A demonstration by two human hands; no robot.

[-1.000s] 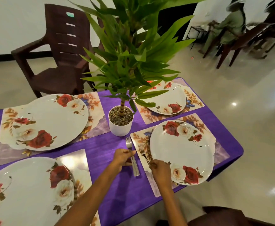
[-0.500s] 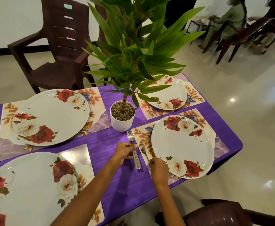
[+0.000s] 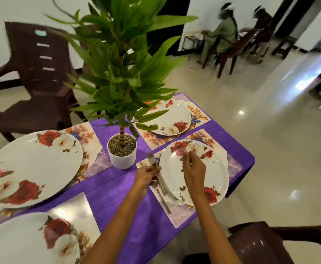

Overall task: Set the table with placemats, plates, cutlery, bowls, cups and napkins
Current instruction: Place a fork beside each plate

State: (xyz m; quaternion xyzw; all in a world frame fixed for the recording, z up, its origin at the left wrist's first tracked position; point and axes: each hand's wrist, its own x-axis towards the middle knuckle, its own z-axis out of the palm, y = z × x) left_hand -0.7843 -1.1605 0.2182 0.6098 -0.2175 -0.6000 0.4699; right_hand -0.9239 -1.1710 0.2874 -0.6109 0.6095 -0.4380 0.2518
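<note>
The left hand (image 3: pixel 148 175) gripped a bundle of cutlery (image 3: pixel 158 178) at the left edge of the floral plate (image 3: pixel 211 180) near the bench's right end. The right hand (image 3: pixel 193 169) hovered over that plate, fingers pinched together on something too blurred to identify.

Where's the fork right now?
In the head view, the fork lies left of the near-right plate, gripped by the left hand, just right of the plant pot.
</note>
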